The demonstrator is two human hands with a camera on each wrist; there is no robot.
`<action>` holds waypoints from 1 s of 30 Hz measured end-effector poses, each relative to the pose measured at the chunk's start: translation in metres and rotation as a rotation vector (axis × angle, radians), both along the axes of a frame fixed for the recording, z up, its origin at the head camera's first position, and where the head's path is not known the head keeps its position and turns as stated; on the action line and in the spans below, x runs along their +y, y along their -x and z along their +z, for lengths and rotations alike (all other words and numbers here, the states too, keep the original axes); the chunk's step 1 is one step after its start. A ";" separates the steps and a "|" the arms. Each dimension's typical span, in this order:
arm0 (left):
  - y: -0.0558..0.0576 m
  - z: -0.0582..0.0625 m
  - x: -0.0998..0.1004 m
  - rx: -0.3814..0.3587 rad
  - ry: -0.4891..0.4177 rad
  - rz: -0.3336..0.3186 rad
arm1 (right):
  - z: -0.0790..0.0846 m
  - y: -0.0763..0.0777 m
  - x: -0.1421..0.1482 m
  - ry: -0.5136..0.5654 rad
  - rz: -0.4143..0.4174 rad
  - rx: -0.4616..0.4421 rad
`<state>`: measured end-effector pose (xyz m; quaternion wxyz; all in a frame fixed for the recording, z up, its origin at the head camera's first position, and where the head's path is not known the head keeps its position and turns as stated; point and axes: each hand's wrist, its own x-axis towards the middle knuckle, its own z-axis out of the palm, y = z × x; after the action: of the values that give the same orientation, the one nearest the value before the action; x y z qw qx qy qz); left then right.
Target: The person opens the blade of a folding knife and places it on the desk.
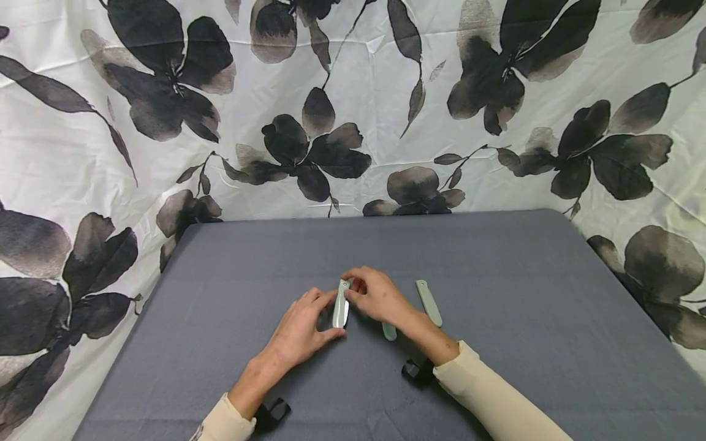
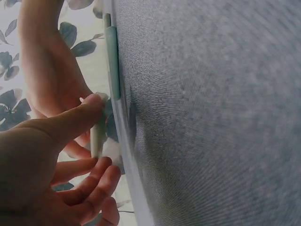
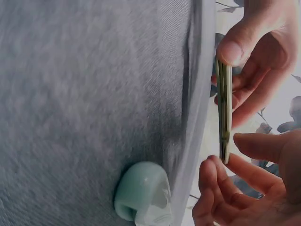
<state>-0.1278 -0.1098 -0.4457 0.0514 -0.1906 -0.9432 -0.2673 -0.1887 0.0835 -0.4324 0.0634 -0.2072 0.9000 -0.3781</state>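
Note:
A slim folding knife (image 1: 339, 312) with a pale green handle and a shiny blade along one side is held above the grey table. My left hand (image 1: 298, 327) holds it lengthwise, thumb at the near end and fingers farther up its left side. At the far end, my right hand (image 1: 377, 297) pinches it between thumb and fingers. Edge-on in the right wrist view, the knife (image 3: 224, 110) shows thin layers lying together. To the right, a mint-green piece (image 1: 389, 331) lies partly hidden under my right forearm. Beyond the forearm lies another pale green piece (image 1: 428, 303).
The grey cloth-covered table (image 1: 265, 257) reaches back to a white floral curtain (image 1: 386, 122). Black wrist devices (image 1: 417, 371) sit below both wrists. In the right wrist view, the mint-green piece (image 3: 141, 186) appears rounded, close under my right hand.

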 end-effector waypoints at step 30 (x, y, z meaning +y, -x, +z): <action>-0.002 0.004 -0.008 -0.101 -0.376 0.018 | 0.003 -0.017 -0.011 0.607 0.010 -0.407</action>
<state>-0.1257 -0.1177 -0.4419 0.0411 -0.1558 -0.8796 -0.4477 -0.1716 0.0721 -0.4297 0.1786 -0.1415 0.7149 -0.6610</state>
